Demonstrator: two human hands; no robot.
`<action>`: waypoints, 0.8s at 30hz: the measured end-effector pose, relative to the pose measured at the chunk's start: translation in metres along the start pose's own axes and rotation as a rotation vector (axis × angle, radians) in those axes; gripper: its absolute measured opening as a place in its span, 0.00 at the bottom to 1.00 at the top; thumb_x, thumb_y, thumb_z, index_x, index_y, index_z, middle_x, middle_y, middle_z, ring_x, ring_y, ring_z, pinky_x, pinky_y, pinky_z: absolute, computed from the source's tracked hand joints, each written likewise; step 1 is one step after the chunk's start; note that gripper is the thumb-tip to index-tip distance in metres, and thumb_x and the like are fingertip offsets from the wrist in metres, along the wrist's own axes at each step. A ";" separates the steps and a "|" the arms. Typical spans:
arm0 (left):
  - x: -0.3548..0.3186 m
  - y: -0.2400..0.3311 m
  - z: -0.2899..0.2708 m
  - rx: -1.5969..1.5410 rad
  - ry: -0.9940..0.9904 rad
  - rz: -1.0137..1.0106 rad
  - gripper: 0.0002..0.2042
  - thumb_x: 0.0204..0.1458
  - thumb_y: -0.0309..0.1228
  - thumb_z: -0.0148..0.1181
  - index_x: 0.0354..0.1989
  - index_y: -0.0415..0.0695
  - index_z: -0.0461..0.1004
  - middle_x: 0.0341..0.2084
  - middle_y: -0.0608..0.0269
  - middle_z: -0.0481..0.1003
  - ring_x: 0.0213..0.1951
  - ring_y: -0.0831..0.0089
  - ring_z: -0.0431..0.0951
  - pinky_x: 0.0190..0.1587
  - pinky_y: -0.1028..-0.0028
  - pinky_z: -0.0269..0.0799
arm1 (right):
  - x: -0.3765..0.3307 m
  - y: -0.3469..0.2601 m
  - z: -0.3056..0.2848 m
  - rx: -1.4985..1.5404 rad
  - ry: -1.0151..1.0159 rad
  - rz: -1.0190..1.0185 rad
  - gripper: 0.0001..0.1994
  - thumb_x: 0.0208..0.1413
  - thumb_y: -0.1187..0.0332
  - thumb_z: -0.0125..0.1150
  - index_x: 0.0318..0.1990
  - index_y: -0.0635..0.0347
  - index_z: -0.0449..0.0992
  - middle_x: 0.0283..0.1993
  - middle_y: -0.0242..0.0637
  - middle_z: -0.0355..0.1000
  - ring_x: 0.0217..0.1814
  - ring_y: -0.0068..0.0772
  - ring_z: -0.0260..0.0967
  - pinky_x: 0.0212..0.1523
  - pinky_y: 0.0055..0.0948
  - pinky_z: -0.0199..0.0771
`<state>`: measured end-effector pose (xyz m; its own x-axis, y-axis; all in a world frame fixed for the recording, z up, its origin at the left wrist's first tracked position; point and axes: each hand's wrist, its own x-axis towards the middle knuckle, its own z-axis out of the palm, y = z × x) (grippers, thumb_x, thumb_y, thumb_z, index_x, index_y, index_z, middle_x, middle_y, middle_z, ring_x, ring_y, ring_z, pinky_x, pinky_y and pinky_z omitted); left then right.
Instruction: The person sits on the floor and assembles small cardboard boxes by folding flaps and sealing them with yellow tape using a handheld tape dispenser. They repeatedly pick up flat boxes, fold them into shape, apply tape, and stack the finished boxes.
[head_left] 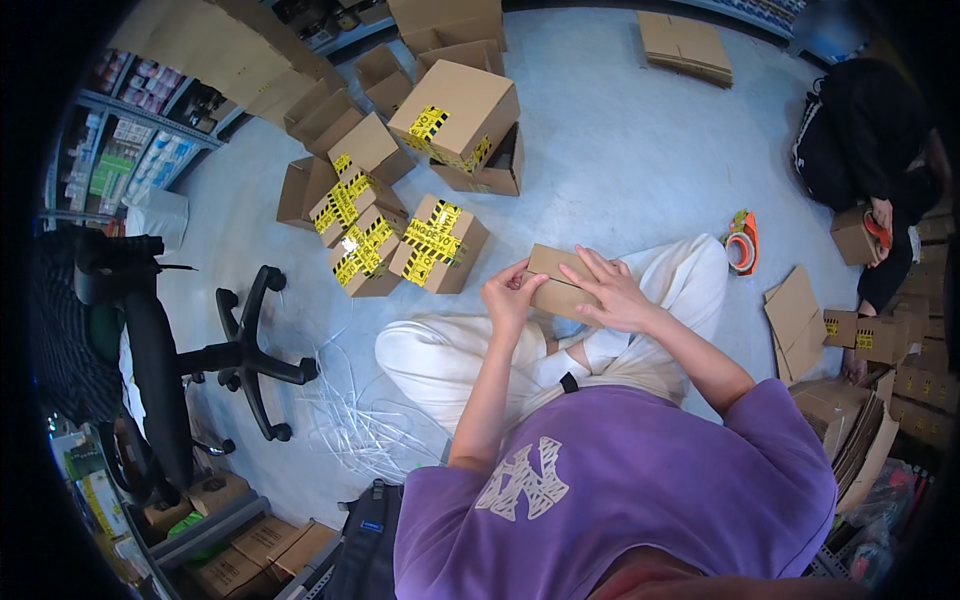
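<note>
Above my crossed legs, a small brown cardboard box (548, 262) is held between both hands, with a seam running across its upper face. Thumb and fingers of my left hand (508, 298) close on its left edge. My right hand (618, 298) grips it from the right, the fingers reaching over the upper face; its underside is hidden. Just beyond my right knee lies an orange tape dispenser (741, 243) with a roll in it. Ahead and to the left, several boxes sealed with yellow-and-black tape, such as the taped box (470, 255), sit on the floor.
An office chair (245, 352) stands at left, near tangled white straps (365, 420). Flat cardboard (795, 315) lies at right, where another person (870, 130) holds a box and an orange tape dispenser. Shelves (140, 130) line the far left; flattened cartons (685, 45) lie far off.
</note>
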<state>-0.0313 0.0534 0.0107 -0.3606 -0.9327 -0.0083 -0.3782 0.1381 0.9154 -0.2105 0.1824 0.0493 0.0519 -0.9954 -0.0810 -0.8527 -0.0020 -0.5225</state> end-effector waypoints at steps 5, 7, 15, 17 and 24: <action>0.000 0.006 0.003 -0.140 -0.010 -0.105 0.21 0.36 0.29 0.77 0.41 0.35 0.81 0.24 0.62 0.80 0.22 0.84 0.71 0.27 0.81 0.69 | -0.003 -0.009 0.014 -0.131 0.028 0.078 0.37 0.56 0.44 0.52 0.71 0.41 0.52 0.75 0.54 0.39 0.74 0.53 0.43 0.63 0.51 0.47; 0.000 0.016 -0.001 -0.062 -0.032 -0.115 0.21 0.37 0.29 0.77 0.41 0.34 0.81 0.24 0.60 0.81 0.23 0.83 0.72 0.28 0.81 0.70 | -0.001 -0.013 0.016 -0.143 0.039 0.099 0.37 0.56 0.43 0.52 0.71 0.41 0.51 0.75 0.54 0.38 0.74 0.54 0.42 0.63 0.51 0.46; 0.008 -0.002 0.006 -0.014 -0.036 -0.028 0.19 0.36 0.29 0.77 0.38 0.33 0.81 0.28 0.57 0.81 0.26 0.80 0.76 0.32 0.79 0.72 | -0.003 -0.006 0.014 -0.103 0.147 0.061 0.34 0.57 0.47 0.55 0.68 0.46 0.59 0.73 0.54 0.44 0.74 0.56 0.42 0.65 0.52 0.47; 0.009 -0.007 0.001 0.081 -0.041 0.061 0.18 0.37 0.28 0.76 0.38 0.34 0.81 0.28 0.58 0.81 0.28 0.79 0.76 0.34 0.78 0.73 | -0.017 0.042 0.007 0.245 0.360 0.172 0.31 0.59 0.51 0.54 0.68 0.48 0.58 0.73 0.52 0.46 0.74 0.53 0.43 0.69 0.47 0.44; 0.026 0.007 0.011 -0.063 -0.156 -0.142 0.17 0.38 0.24 0.75 0.39 0.34 0.81 0.28 0.63 0.79 0.32 0.78 0.77 0.39 0.73 0.77 | -0.185 0.334 -0.009 0.046 0.878 1.647 0.21 0.48 0.64 0.66 0.49 0.65 0.73 0.50 0.54 0.71 0.52 0.51 0.68 0.53 0.42 0.68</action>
<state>-0.0529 0.0339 0.0128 -0.4365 -0.8779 -0.1967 -0.3825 -0.0169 0.9238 -0.5097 0.3655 -0.1024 -0.9665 0.2476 -0.0671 0.2532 0.8787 -0.4046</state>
